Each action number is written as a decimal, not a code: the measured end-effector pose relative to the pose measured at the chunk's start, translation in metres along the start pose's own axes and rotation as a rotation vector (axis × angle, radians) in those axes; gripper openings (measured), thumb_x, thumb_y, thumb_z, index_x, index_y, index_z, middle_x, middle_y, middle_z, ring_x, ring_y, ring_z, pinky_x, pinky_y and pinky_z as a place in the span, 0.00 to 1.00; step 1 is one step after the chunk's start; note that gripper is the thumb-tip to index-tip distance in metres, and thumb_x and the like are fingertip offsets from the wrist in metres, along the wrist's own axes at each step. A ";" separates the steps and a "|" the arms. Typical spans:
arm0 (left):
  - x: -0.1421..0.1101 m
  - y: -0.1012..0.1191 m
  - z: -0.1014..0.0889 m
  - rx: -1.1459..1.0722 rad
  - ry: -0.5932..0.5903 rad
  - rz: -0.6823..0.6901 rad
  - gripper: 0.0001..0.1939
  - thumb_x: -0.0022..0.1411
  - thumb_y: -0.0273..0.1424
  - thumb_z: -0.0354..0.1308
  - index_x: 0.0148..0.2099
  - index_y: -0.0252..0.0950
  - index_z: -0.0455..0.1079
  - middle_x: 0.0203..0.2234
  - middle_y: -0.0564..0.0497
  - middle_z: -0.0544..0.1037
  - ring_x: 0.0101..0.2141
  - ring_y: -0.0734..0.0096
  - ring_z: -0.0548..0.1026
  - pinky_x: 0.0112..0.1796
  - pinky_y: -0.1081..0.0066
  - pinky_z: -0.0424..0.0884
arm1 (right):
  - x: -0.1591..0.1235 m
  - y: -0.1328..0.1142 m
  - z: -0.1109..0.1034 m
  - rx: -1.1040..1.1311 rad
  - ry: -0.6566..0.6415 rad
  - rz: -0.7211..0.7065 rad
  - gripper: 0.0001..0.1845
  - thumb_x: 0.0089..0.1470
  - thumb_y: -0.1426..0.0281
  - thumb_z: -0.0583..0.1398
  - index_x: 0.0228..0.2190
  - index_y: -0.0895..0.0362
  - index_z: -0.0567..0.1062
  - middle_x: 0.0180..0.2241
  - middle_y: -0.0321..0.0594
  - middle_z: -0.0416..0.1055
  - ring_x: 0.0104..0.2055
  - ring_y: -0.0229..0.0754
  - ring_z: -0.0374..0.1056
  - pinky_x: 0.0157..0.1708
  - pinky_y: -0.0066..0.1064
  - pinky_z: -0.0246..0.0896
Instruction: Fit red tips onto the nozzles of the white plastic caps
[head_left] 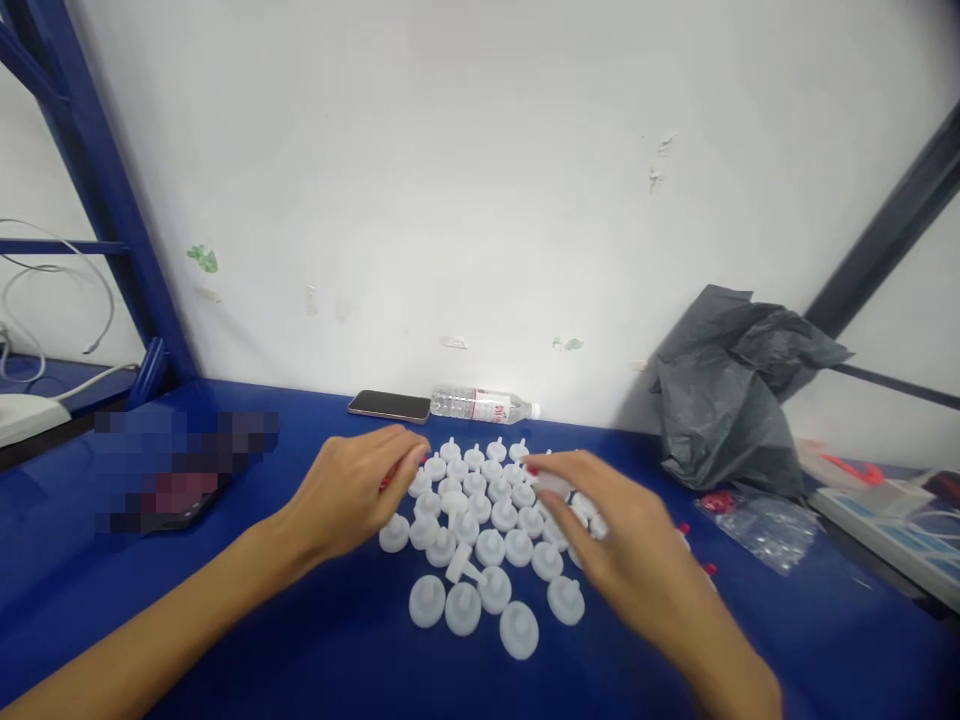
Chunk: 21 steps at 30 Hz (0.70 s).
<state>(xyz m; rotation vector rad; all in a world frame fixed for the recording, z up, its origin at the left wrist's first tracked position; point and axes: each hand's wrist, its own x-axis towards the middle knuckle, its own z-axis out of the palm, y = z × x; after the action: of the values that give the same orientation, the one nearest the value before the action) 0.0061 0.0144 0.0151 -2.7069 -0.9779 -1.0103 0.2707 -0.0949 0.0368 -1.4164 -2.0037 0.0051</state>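
Hiding red piece, left hand curled; right hand blurred, pinching white cap.

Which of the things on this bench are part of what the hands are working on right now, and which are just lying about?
In hand:
- left hand, fingers on something red
- right hand, fingertips on a white piece
- white plastic caps clustered between the hands

Lying about:
- phone
- water bottle on its side
- grey plastic bag
- clear bag
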 end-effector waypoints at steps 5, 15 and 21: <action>0.004 -0.034 0.000 0.159 -0.176 -0.175 0.16 0.71 0.34 0.44 0.39 0.39 0.73 0.37 0.49 0.78 0.39 0.64 0.75 0.34 0.69 0.64 | -0.007 0.053 -0.026 -0.197 0.108 0.166 0.18 0.63 0.60 0.55 0.53 0.48 0.73 0.50 0.41 0.76 0.50 0.52 0.74 0.49 0.43 0.69; -0.001 -0.042 0.005 0.034 -0.440 -0.161 0.09 0.63 0.32 0.51 0.36 0.43 0.72 0.28 0.53 0.77 0.27 0.66 0.71 0.28 0.69 0.58 | -0.020 0.096 -0.042 -0.288 0.007 0.447 0.07 0.56 0.63 0.57 0.33 0.49 0.74 0.37 0.38 0.82 0.41 0.53 0.76 0.48 0.48 0.63; -0.001 -0.049 0.000 -0.009 -0.492 -0.146 0.06 0.59 0.32 0.55 0.36 0.43 0.73 0.27 0.53 0.78 0.28 0.65 0.73 0.29 0.70 0.59 | -0.021 0.101 -0.034 -0.219 -0.093 0.449 0.05 0.55 0.64 0.57 0.30 0.50 0.73 0.36 0.38 0.82 0.41 0.51 0.76 0.44 0.42 0.63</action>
<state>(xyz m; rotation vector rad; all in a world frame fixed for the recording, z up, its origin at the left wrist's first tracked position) -0.0239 0.0526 0.0083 -2.9929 -1.2539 -0.3563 0.3758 -0.0837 0.0145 -2.0150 -1.7570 0.0505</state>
